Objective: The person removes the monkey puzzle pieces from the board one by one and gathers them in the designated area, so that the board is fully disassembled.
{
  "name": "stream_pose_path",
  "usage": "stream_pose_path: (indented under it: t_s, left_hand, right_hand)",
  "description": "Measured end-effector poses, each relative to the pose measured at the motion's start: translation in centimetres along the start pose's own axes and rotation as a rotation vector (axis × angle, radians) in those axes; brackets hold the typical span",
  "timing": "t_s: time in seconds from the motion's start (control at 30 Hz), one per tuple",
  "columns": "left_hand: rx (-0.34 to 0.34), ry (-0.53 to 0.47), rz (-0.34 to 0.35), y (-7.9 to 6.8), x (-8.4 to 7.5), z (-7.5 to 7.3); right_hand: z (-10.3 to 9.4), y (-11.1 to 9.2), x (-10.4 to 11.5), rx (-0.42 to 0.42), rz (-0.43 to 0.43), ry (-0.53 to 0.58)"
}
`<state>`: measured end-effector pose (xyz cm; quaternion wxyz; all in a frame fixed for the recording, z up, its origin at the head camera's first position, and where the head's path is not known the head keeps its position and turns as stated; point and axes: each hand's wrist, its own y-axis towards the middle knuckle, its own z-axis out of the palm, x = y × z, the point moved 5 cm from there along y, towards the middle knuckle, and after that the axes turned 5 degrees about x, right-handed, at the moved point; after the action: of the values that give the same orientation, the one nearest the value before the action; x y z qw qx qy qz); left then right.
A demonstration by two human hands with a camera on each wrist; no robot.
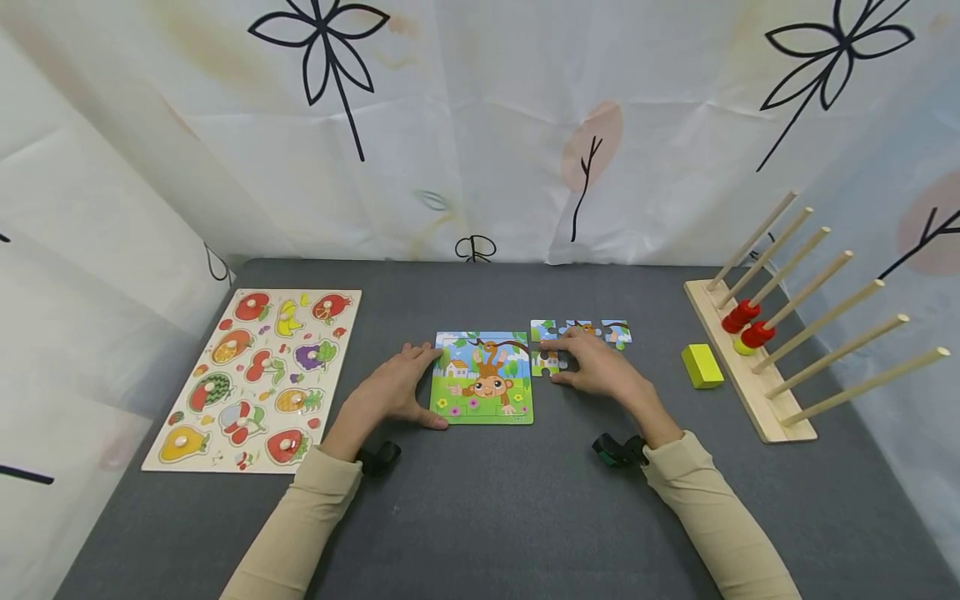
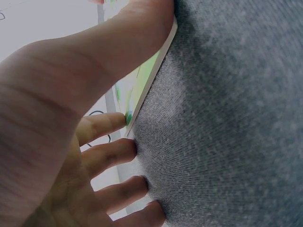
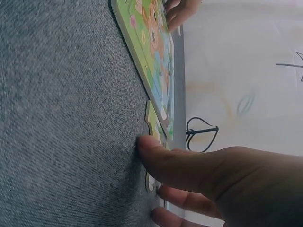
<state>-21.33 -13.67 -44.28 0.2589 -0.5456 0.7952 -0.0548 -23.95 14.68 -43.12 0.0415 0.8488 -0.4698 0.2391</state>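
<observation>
A square jigsaw board with a monkey picture [image 1: 480, 379] lies flat on the dark table. My left hand [image 1: 393, 383] rests along its left side, thumb at the near corner and fingertips by the upper edge; the left wrist view shows the fingers spread. Just right of the board lie several loose jigsaw pieces [image 1: 617, 332]. Over them is my right hand [image 1: 596, 365], thumb and index finger apart and touching the pieces on the left. In the right wrist view the thumb [image 3: 150, 144] meets the edge of a green piece [image 3: 154, 120]. Part of the pieces is hidden under the hand.
A fruit puzzle board [image 1: 247, 379] lies on the left of the table. Toward the right stands a wooden peg rack [image 1: 750, 367] with slanting pegs and red beads [image 1: 741, 315]; a yellow block [image 1: 702, 367] lies beside it. A patterned curtain [image 1: 480, 125] hangs behind.
</observation>
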Motion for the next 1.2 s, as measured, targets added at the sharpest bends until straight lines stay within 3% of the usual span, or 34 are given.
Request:
stream_pose_path:
  t_s: [0.27,0.67,1.03,1.2]
  left_hand:
    - [0.004,0.0,-0.006,0.0,0.0,0.0]
    - [0.011,-0.001,-0.007,0.2,0.0,0.1]
    - [0.007,0.007,-0.004,0.1,0.0,0.0]
    - [0.007,0.0,-0.001,0.1,0.0,0.1]
  right_hand:
    - [0.0,-0.1,-0.5,-0.008,0.073,-0.024]
    - [0.0,-0.3,-0.7,-0.006,0.087,-0.01]
    - [-0.6,-0.3,0.8,-0.049,0.018,-0.006]
    - [-0.3,0.2,1.8,-0.031,-0.017,0.007]
